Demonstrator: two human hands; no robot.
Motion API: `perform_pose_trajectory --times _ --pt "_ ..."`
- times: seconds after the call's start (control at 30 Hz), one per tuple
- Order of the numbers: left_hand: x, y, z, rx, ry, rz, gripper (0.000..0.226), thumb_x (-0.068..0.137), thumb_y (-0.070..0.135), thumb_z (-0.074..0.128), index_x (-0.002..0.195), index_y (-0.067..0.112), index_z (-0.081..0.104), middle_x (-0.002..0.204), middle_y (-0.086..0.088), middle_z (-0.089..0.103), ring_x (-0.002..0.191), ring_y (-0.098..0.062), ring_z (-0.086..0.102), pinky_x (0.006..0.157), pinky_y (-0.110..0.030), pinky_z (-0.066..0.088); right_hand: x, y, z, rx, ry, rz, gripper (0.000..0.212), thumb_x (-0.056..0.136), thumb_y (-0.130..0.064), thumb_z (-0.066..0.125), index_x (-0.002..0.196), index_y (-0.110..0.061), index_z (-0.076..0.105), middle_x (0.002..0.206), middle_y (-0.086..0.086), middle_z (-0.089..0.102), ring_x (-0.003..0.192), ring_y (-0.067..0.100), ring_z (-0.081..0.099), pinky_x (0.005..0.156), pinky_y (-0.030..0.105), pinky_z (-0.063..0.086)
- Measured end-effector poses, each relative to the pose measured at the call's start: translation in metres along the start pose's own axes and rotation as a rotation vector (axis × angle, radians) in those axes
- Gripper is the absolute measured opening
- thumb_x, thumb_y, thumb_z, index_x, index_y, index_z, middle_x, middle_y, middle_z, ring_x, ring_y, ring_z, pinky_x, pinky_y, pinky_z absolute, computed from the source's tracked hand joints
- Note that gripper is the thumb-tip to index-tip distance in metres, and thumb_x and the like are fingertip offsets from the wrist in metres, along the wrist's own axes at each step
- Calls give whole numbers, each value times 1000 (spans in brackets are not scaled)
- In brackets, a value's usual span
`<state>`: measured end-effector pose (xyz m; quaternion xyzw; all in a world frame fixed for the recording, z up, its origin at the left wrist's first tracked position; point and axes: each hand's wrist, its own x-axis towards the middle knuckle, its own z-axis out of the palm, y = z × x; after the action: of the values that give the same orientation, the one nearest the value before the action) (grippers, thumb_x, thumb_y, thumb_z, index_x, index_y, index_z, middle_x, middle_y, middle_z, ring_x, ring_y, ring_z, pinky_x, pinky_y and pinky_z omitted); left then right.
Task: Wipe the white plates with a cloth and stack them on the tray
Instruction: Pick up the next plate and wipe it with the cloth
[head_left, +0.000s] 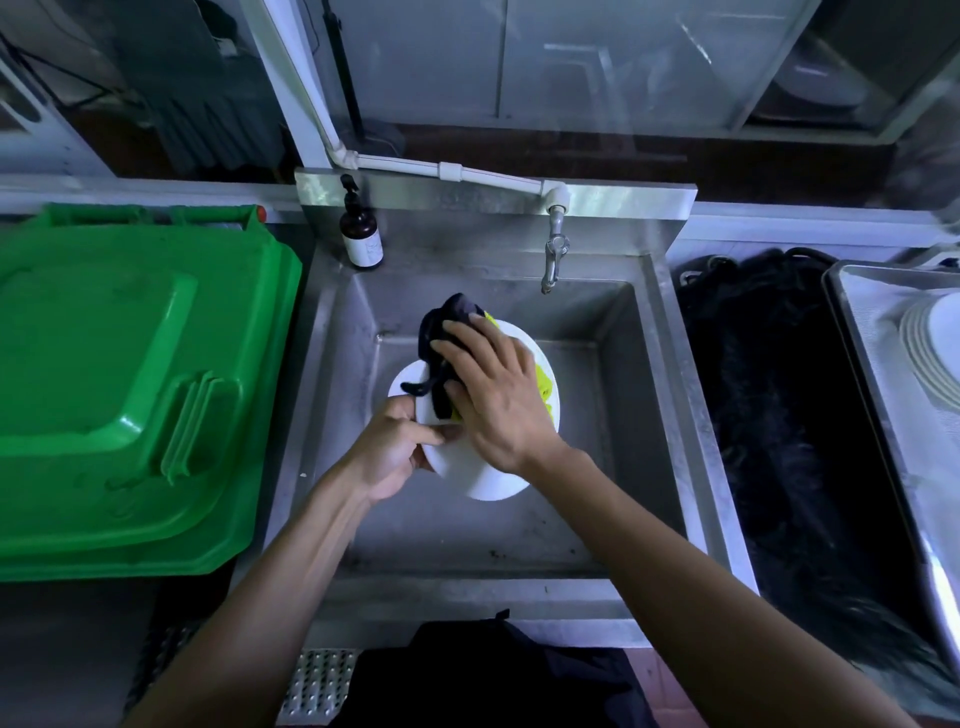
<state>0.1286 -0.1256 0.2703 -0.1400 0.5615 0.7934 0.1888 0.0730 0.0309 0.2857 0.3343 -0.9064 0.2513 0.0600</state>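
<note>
— What couldn't you make out?
— The right hand (493, 395) and the cloth (441, 343) covered most of the white plate (483, 480); its face was hidden. The left hand (397, 452) hid part of the plate's rim.
— And the tray (862, 332)?
— Cut off by the right edge, as was the stack of plates (930, 353) on it. The bottle (361, 234) label was too small to read.

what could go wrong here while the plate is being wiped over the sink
1. The left hand grips the white plate only at its near-left rim while the right hand presses the cloth on it; the plate might slip and drop into the steel sink.
2. The tray with the stacked plates sits far right, past a dark mat, so carrying the plate across risks a knock on the sink's edge.
</note>
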Motion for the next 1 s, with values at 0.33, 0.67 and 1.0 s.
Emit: perform_pose_trajectory --times 0.33,0.67,1.0 --pt "1 -6 -7 -30 52 6 26 75 9 71 98 16 80 104 -13 77 94 -27 74 72 -38 60 16 21 5 87 25 108 43 106 -30 42 147 -16 46 157 -1 38 149 24 24 117 42 25" --pt "0 -8 -6 -50 149 52 32 73 10 73 104 10 75 107 -15 77 93 -29 75 65 -37 60 -3 30 31 229 -9 571 52 107 -32 34 157 -23 23 166 -8 15 152 15 8 118 43 19" --pt "11 -5 -1 -121 184 67 31 89 -10 61 111 7 74 110 -16 75 92 -26 73 69 -35 60 -26 -5 41 141 50 428 52 106 -26 40 156 -18 31 164 -3 24 153 19 13 117 39 21"
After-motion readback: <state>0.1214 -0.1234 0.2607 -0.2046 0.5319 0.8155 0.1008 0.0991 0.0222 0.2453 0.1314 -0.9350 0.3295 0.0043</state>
